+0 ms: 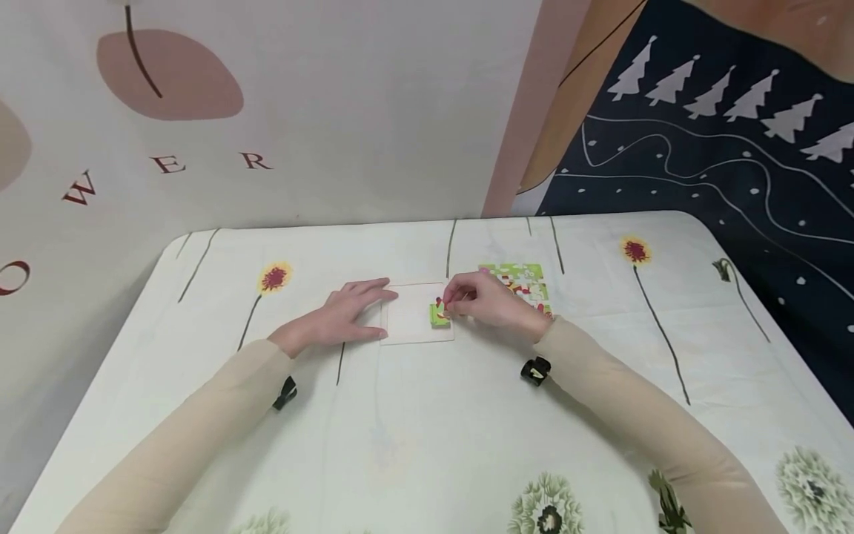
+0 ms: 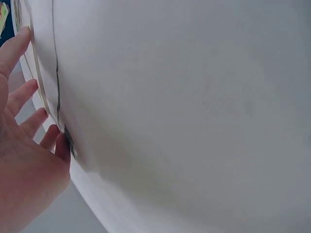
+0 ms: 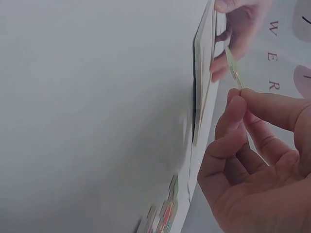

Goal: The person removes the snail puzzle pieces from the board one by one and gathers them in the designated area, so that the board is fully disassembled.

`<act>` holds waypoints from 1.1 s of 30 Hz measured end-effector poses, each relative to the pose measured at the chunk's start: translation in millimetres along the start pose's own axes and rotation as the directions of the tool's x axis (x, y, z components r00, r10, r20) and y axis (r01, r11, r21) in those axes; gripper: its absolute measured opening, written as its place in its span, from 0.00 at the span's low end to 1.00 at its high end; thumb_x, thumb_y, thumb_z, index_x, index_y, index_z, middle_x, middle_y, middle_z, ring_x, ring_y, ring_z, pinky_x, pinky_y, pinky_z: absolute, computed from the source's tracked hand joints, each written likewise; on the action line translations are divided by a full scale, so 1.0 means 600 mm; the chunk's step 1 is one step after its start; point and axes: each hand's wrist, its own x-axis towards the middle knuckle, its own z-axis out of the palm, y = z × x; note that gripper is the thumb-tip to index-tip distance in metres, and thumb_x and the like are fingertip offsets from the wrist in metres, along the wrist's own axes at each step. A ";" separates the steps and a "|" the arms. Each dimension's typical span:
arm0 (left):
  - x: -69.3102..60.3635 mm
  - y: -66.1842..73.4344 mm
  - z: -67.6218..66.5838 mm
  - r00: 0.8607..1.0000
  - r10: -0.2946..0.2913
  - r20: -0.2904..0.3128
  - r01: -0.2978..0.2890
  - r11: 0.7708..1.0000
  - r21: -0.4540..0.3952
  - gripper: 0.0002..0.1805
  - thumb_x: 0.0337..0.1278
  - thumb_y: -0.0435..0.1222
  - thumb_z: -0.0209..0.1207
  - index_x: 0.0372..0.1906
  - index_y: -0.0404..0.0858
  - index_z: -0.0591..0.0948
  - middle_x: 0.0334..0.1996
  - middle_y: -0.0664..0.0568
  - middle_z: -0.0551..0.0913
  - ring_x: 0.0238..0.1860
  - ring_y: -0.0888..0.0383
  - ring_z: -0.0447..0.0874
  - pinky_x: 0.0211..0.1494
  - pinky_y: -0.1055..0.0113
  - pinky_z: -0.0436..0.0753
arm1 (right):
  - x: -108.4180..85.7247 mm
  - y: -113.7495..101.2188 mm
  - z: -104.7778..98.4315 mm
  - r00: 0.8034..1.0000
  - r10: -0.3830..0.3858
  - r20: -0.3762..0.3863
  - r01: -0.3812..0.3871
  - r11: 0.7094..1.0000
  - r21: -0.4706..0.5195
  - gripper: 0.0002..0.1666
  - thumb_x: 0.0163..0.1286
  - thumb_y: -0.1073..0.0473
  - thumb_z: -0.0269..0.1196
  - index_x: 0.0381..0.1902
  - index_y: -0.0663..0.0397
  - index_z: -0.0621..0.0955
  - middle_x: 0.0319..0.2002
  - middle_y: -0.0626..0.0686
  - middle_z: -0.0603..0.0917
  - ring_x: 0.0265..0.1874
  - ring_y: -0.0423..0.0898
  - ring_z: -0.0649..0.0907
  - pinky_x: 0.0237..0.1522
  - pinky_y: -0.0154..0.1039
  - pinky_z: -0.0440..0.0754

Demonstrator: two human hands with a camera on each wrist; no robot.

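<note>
A green jigsaw puzzle piece (image 1: 439, 314) with a red and yellow print is pinched between the thumb and forefinger of my right hand (image 1: 485, 300). In the right wrist view the puzzle piece (image 3: 233, 68) is seen nearly edge-on, raised off the white puzzle board (image 3: 204, 73). Below it in the head view is the pale, thin-rimmed puzzle board (image 1: 410, 315). My left hand (image 1: 347, 315) rests at the board's left edge, its fingers spread and touching the rim. The left wrist view shows those fingers (image 2: 22, 97) along the board's edge.
Several joined puzzle pieces (image 1: 523, 278), green with red and white, lie right of the board, partly hidden by my right hand. A white cloth printed with flowers covers the table (image 1: 427, 445). A printed curtain (image 1: 373, 111) hangs behind its far edge.
</note>
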 end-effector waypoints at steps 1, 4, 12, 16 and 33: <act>-0.001 -0.001 0.001 1.000 0.003 -0.001 -0.003 1.000 0.001 0.36 0.58 0.45 0.65 0.69 0.39 0.67 0.73 0.39 0.54 0.69 0.36 0.50 0.61 0.35 0.55 | -0.002 0.002 -0.003 1.000 -0.003 -0.005 0.003 1.000 -0.002 0.03 0.63 0.70 0.63 0.35 0.61 0.82 0.29 0.51 0.82 0.29 0.44 0.79 0.35 0.36 0.72; -0.002 -0.003 0.003 1.000 -0.001 0.002 0.001 1.000 -0.007 0.36 0.58 0.44 0.65 0.70 0.39 0.67 0.74 0.40 0.54 0.69 0.37 0.50 0.61 0.36 0.55 | -0.008 0.009 -0.011 1.000 -0.010 -0.015 0.010 1.000 0.007 0.04 0.63 0.71 0.63 0.36 0.62 0.82 0.31 0.52 0.82 0.30 0.45 0.79 0.36 0.37 0.74; -0.003 -0.004 0.006 1.000 0.008 0.003 -0.008 1.000 -0.017 0.36 0.58 0.44 0.65 0.70 0.39 0.67 0.74 0.40 0.54 0.70 0.37 0.49 0.61 0.37 0.55 | -0.021 0.022 -0.032 1.000 0.012 -0.026 -0.012 1.000 0.001 0.04 0.64 0.70 0.63 0.38 0.62 0.81 0.34 0.53 0.82 0.32 0.46 0.80 0.33 0.37 0.75; -0.004 -0.003 0.006 1.000 0.006 0.004 -0.006 1.000 -0.019 0.36 0.58 0.44 0.65 0.70 0.39 0.67 0.74 0.40 0.53 0.70 0.38 0.49 0.61 0.37 0.54 | -0.027 0.027 -0.044 0.999 0.020 -0.025 -0.020 1.000 -0.016 0.04 0.65 0.69 0.63 0.37 0.60 0.82 0.33 0.52 0.83 0.32 0.46 0.80 0.32 0.36 0.75; -0.002 0.000 0.003 1.000 0.003 -0.003 -0.003 1.000 -0.015 0.35 0.59 0.45 0.64 0.69 0.39 0.68 0.73 0.39 0.54 0.69 0.37 0.50 0.60 0.36 0.55 | -0.049 0.055 -0.073 0.999 0.052 -0.010 -0.053 0.998 -0.031 0.04 0.64 0.70 0.62 0.38 0.64 0.81 0.35 0.55 0.83 0.33 0.46 0.80 0.35 0.35 0.76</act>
